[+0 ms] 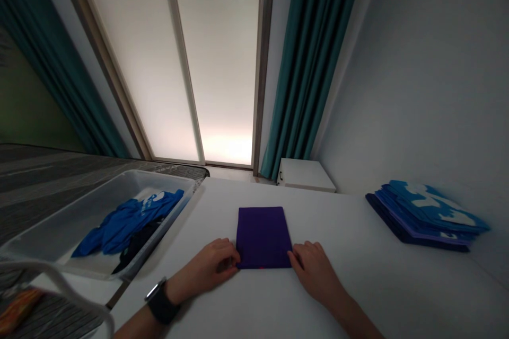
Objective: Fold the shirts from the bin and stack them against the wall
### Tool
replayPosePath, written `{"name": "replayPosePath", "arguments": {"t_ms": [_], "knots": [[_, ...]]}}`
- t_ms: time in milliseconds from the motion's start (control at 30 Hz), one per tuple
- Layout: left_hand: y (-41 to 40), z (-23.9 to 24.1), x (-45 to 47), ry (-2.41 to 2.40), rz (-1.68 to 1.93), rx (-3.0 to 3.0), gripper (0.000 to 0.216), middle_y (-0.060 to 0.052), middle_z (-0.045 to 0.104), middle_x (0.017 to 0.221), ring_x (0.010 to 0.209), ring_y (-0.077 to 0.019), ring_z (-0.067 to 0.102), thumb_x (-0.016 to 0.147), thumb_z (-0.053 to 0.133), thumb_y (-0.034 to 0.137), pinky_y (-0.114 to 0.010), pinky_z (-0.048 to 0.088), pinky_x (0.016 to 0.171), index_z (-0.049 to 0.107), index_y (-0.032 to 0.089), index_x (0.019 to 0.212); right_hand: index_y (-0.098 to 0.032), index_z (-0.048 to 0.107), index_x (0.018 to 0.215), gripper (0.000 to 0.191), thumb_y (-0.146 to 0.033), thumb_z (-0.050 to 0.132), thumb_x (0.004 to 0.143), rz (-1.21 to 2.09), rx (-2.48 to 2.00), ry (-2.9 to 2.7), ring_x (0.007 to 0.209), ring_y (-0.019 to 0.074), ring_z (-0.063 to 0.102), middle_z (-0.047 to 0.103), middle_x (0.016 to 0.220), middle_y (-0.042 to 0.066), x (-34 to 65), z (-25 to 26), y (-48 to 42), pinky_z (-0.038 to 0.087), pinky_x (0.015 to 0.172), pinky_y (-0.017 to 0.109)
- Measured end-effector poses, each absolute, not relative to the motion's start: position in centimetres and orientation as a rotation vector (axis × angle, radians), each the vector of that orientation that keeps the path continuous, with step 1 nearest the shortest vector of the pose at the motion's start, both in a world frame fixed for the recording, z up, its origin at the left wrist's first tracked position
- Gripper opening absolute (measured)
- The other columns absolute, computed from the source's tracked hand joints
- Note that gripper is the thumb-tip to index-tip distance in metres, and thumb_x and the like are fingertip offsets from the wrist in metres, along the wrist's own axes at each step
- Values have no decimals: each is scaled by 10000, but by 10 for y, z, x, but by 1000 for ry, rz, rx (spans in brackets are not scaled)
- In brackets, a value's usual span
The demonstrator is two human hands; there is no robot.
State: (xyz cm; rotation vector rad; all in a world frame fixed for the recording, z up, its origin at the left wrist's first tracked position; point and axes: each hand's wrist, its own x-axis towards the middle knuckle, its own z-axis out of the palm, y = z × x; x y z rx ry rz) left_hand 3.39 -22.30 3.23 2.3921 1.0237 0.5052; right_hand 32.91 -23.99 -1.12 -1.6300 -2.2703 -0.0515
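Note:
A folded dark purple garment [263, 235] lies flat on the white table [358, 286] in front of me. My left hand [212, 267], with a black watch on the wrist, rests at the garment's near left corner, fingers curled against its edge. At the near right corner my right hand [314, 267] lies with its fingers touching the edge. Whether either hand pinches the cloth is unclear.
A clear plastic bin [59, 233] at the left holds crumpled blue and dark garments [127, 220]. A stack of folded blue and purple garments [429, 214] sits at the table's right by the wall. A small white cabinet [306, 175], teal curtains and a glass door stand beyond.

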Motion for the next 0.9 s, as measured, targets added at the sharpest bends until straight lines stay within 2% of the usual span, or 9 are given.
{"name": "replayPosePath", "arguments": {"t_ms": [133, 300, 433, 633, 800, 900], "knots": [[-222, 33, 34, 1040, 543, 2325, 41, -9, 623, 805, 794, -159, 553, 835, 584, 218, -266, 418, 758, 621, 207, 851, -212, 514, 672, 296, -225, 427, 955, -23, -1638, -2258, 682, 186, 547, 603, 663, 2, 330, -10, -239, 284, 709, 326], [-211, 28, 30, 1268, 691, 2156, 223, -15, 648, 761, 722, -163, 562, 920, 438, 311, -272, 409, 703, 628, 196, 919, -209, 480, 648, 331, -251, 411, 969, 28, -1659, -2246, 648, 171, 545, 585, 639, -9, 334, -9, -236, 288, 702, 318], [-185, 18, 28, 1381, 782, 2024, 282, -10, 657, 702, 624, -162, 557, 902, 416, 349, -264, 399, 623, 640, 182, 943, -212, 475, 675, 299, -252, 410, 965, 11, -1665, -2241, 648, 169, 545, 582, 647, -9, 333, -11, -236, 294, 701, 318], [-126, 9, 35, 1422, 828, 2027, 349, -29, 679, 733, 683, -185, 608, 877, 403, 380, -272, 434, 669, 670, 171, 958, -219, 480, 749, 204, -248, 435, 946, 46, -1629, -2185, 643, 167, 535, 585, 681, -7, 333, -12, -236, 319, 696, 321], [-94, 7, 45, 1438, 758, 2099, 366, -17, 656, 656, 637, -179, 599, 873, 414, 410, -260, 409, 631, 690, 171, 842, -224, 494, 832, 74, -196, 472, 897, 68, -1557, -2110, 703, 184, 532, 578, 741, 8, 332, -7, -237, 356, 700, 322], [-91, 8, 47, 1420, 705, 2142, 364, -1, 655, 640, 624, -171, 590, 862, 451, 443, -254, 396, 641, 683, 190, 745, -226, 494, 857, 60, -170, 489, 878, 105, -1537, -2108, 709, 190, 533, 564, 739, 3, 330, -5, -238, 375, 698, 323]]}}
